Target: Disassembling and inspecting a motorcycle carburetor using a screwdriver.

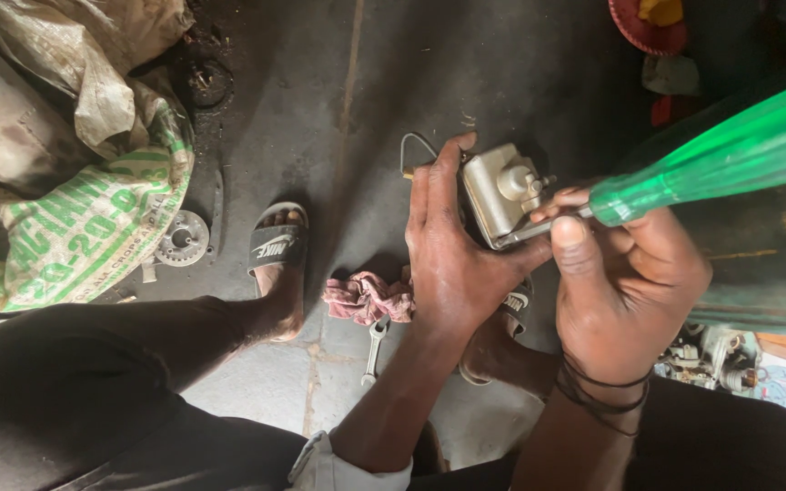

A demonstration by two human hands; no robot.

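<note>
My left hand (452,245) grips a small grey metal engine part (499,191), like a carburettor, from below and behind, with a thin wire loop (416,145) sticking out past my fingers. My right hand (625,277) holds a screwdriver with a translucent green handle (730,150). Its metal shaft runs under my thumb and its tip rests on the lower right edge of the metal part. Black bands circle my right wrist.
On the dark concrete floor below lie a pink rag (367,298) and a small spanner (373,350). My sandalled foot (277,250) is at the left, beside a round metal disc (181,238) and a green-and-white woven sack (84,218). More engine parts (716,355) sit at lower right.
</note>
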